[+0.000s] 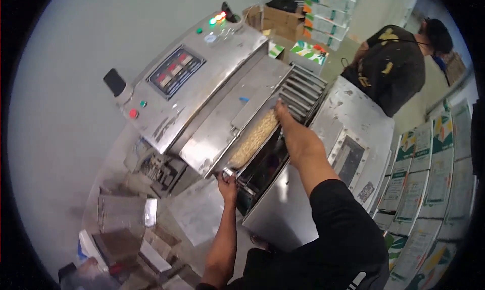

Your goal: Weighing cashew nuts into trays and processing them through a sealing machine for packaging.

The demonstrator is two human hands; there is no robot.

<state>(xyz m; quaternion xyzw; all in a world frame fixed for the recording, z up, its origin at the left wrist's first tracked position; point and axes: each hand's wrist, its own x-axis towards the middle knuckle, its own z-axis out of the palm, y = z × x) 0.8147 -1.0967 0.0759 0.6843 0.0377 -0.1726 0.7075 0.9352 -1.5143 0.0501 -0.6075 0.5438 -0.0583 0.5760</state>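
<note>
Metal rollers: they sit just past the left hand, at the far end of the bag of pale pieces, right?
Not the left hand: in the head view, the metal rollers sit just past the right hand, at the far end of the bag of pale pieces.

Steel machine (202, 93) — clear filled bag (255, 138) along its edge.

Bag (255, 138): clear plastic film by look, slightly glossy, lumpy where the pale pieces press. Machine housing (222, 62), left: bare metal, smooth, semi-glossy, scuffed in patches. Rollers (304, 92), far: smooth bare metal with sheen. Cabinet (371, 110), right: metal, worn, spotted. Stacked cartons (432, 181), far right: printed cardboard. Sleeve (338, 204), near: matt black cloth. Wall (76, 87), left: smooth, matt.
</note>
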